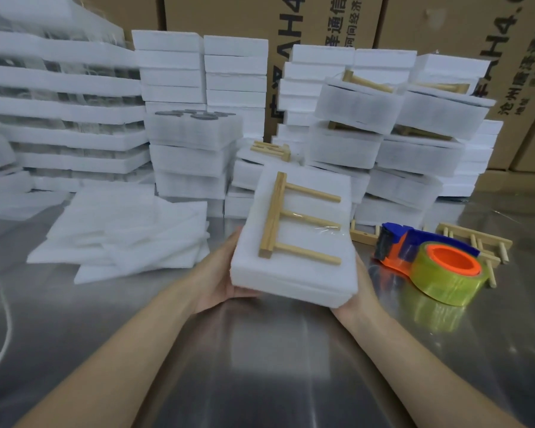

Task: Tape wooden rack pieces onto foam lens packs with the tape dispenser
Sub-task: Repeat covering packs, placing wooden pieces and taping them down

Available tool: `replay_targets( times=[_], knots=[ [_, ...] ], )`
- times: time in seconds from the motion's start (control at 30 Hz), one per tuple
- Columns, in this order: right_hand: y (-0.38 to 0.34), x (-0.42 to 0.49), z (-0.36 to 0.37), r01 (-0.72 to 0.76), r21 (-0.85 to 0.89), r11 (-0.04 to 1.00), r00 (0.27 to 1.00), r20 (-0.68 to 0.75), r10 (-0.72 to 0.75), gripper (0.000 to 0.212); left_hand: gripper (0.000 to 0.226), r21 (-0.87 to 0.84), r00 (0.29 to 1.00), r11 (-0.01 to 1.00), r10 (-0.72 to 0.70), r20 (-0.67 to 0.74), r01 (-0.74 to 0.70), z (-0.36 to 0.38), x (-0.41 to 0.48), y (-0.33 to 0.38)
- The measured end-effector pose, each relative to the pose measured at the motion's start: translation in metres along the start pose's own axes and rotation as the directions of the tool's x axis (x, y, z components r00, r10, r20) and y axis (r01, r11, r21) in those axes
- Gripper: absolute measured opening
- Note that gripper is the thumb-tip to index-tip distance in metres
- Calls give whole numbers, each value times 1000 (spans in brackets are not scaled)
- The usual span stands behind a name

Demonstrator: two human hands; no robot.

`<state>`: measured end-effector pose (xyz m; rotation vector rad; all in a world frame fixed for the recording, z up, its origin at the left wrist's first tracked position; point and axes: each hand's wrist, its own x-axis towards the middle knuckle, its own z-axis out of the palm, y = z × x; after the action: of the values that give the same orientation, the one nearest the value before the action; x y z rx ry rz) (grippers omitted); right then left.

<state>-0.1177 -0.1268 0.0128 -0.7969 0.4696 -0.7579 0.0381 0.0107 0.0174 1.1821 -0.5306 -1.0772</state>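
Observation:
A white foam lens pack (294,273) is lifted above the steel table, tilted toward me. A wooden rack piece (294,222) with three dowels lies on its top face, with clear tape across the middle dowel. My left hand (220,273) grips the pack's left side, and my right hand (360,291) holds its right side from below, mostly hidden behind the pack. The tape dispenser (430,257), blue and orange with a yellowish tape roll, lies on the table just right of the pack.
Loose wooden rack pieces (476,242) lie behind the dispenser. Stacks of foam packs (414,143) fill the back, some bearing racks. Flat foam sheets (127,236) are piled at the left. Cardboard boxes (322,26) stand behind. A white cord (3,341) crosses the steel table (260,366) at the left.

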Motion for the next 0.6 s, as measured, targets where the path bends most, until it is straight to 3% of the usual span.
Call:
replay_targets(
  times=[0.07,0.13,0.23,0.3,0.37,0.5,0.6],
  knots=[
    [1,-1,2,33,37,999,997,65,-35,33,67,27,996,999,-50,79,48,-5,-3,3],
    [-2,-1,3,59,32,998,992,106,-62,35,63,8,991,999,-51,123,50,-8,-9,3],
    [-6,-1,7,60,18,998,986,153,-62,39,54,-147,990,989,26,141,-5,-9,-17,5],
    [-3,1,11,42,38,998,975,218,-49,49,46,-245,986,962,144,80,-120,-8,-23,19],
    [4,2,16,-20,58,998,970,242,6,56,21,-311,965,918,262,7,-247,-6,-26,39],
    [16,6,18,-57,-121,991,955,282,90,54,16,-236,862,829,490,-132,-507,7,-23,84],
    [18,10,18,-47,-163,985,943,318,98,50,15,-155,817,809,528,-230,-567,19,-5,123]
  ],
)
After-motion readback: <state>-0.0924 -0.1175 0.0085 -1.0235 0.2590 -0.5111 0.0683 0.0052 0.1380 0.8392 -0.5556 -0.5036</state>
